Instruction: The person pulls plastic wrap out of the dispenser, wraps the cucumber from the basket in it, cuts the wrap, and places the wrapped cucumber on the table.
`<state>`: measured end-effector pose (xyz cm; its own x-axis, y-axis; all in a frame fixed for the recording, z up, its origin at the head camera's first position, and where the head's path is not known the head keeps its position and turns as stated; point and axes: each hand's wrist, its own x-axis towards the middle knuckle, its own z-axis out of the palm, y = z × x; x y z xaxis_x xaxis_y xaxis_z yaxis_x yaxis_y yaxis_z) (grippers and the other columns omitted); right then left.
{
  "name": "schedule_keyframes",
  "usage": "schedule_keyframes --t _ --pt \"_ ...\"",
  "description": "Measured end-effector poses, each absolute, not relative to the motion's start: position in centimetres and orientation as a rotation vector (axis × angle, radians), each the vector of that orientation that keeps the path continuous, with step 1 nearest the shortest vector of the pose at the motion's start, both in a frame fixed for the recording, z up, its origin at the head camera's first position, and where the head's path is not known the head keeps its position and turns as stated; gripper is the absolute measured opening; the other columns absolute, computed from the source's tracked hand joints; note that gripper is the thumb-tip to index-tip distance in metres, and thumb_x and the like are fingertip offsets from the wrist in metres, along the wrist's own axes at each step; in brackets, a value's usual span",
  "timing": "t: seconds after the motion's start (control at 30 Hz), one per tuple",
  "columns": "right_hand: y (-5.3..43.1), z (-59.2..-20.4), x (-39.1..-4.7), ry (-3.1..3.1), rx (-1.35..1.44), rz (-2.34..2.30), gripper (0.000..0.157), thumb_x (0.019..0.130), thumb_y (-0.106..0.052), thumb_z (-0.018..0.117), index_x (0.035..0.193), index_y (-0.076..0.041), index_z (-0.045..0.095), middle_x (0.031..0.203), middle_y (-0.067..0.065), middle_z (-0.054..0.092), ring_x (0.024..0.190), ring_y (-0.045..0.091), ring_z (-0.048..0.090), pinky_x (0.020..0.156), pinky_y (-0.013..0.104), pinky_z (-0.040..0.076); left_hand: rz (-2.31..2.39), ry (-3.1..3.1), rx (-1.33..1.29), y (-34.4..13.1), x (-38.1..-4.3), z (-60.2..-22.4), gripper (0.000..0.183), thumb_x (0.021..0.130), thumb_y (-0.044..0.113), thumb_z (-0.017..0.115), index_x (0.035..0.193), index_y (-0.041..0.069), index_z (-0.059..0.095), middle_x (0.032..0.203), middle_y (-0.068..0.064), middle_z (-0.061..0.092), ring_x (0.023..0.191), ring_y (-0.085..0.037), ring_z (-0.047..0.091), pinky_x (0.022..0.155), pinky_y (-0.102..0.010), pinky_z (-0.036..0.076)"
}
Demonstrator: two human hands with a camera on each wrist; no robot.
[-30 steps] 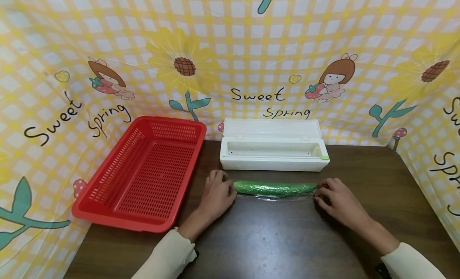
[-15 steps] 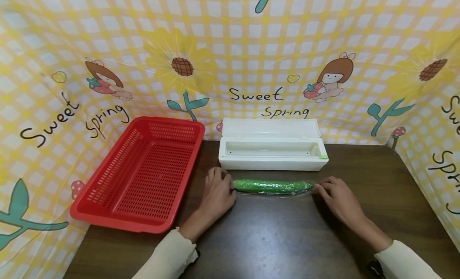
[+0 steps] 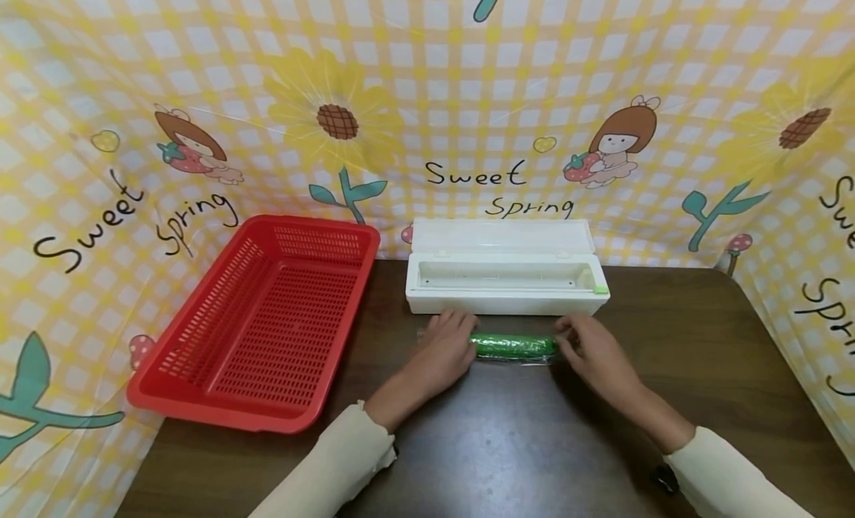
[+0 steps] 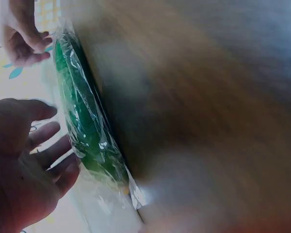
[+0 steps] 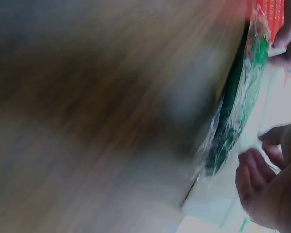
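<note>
A cucumber (image 3: 513, 346) wrapped in clear plastic film (image 4: 137, 195) lies crosswise on the table, loose film sticking out past its ends. My left hand (image 3: 446, 349) is over its left part and hides that end in the head view. In the left wrist view the fingers are relaxed and spread, with the fingertips at the cucumber's side. My right hand (image 3: 596, 355) is beside the right part. The right wrist view shows its fingers (image 5: 252, 170) loosely bent next to the wrapped cucumber, with nothing between them.
Just behind the cucumber stands a long white box (image 3: 508, 304), its lid (image 3: 501, 236) raised and a green piece (image 3: 601, 289) at its right end. A red slotted basket (image 3: 250, 421) sits on the left. Patterned cloth (image 3: 414, 73) hangs around the brown table (image 3: 501, 436).
Both hands have moved inward along the cucumber from its ends, the left hand rightward and the right hand leftward. The right fingers have left the film at the right end.
</note>
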<state>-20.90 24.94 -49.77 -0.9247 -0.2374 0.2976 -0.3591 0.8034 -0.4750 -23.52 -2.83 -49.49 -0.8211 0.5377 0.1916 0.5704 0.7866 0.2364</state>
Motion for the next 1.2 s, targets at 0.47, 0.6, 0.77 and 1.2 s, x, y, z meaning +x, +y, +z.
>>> schedule_keyframes --t 0.47,0.6,0.77,1.2 --pt "22.2 -50.8 -20.2 -2.639 0.727 0.413 0.015 0.085 -0.016 0.071 0.095 -0.014 0.06 0.083 -0.006 0.062 0.061 0.009 0.057 0.05 0.03 0.046 -0.368 -2.918 -0.948 -1.4 -24.1 -49.3 0.028 0.095 0.027 0.058 0.119 0.014 0.06 0.113 0.001 0.061 0.104 -0.018 0.054 0.086 -0.036 0.039" --pt "22.1 -51.2 -19.9 -2.708 0.676 0.404 0.012 0.087 -0.019 0.069 0.094 -0.017 0.06 0.071 -0.006 0.064 0.056 0.009 0.056 0.044 0.029 0.042 -0.351 -2.926 -0.944 -1.4 -24.1 -49.3 0.03 0.094 0.029 0.058 0.121 0.015 0.06 0.115 0.001 0.061 0.107 -0.018 0.054 0.087 -0.036 0.04" --pt "21.9 -51.3 -19.6 -2.788 0.621 0.394 0.009 0.089 -0.026 0.067 0.09 -0.018 0.062 0.067 -0.007 0.062 0.054 0.012 0.058 0.043 0.03 0.042 -0.31 -2.93 -0.935 -1.2 -23.9 -49.5 0.037 0.09 0.03 0.066 0.123 0.015 0.057 0.116 0.001 0.06 0.107 -0.018 0.054 0.088 -0.037 0.039" --pt "22.1 -51.6 -20.1 -2.684 0.708 0.416 0.024 0.081 -0.019 0.077 0.094 -0.014 0.057 0.085 -0.005 0.05 0.075 0.011 0.049 0.059 0.027 0.043 -0.217 -2.86 -0.986 -1.4 -23.9 -50.1 0.052 0.083 0.022 0.072 0.129 0.012 0.05 0.121 -0.003 0.06 0.114 -0.021 0.055 0.096 -0.041 0.04"
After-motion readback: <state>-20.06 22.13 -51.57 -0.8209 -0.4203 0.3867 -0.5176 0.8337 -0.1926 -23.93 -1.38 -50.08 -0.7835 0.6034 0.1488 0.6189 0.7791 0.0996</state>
